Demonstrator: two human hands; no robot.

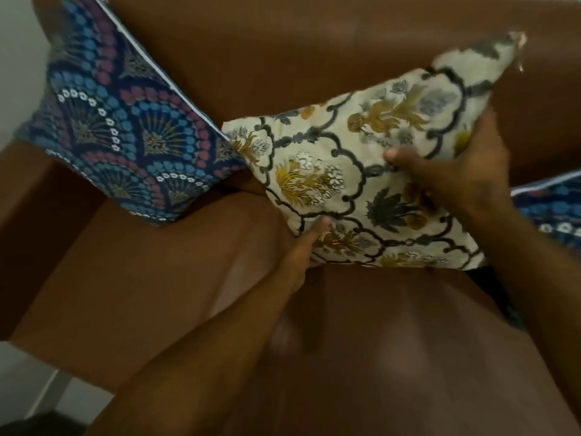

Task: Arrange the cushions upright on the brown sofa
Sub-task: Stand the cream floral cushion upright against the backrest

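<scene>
Both hands are on the cream floral cushion (361, 171), and it sits tilted, one corner kicked up toward the sofa back, its lower edge down on the seat of the brown sofa (151, 278). The left hand (301, 247) clamps the cushion's lower edge, thumb on the printed face, fingers hidden underneath. The right hand (465, 171) grips the cushion's right side, thumb pressed onto the front, fingers wrapped behind. No label or writing readable on the fabric. Left of the cream cushion, touching its corner, the blue fan-patterned cushion (125, 121) leans in the sofa's corner. Another blue cushion (553, 212) peeks from behind the right forearm.
</scene>
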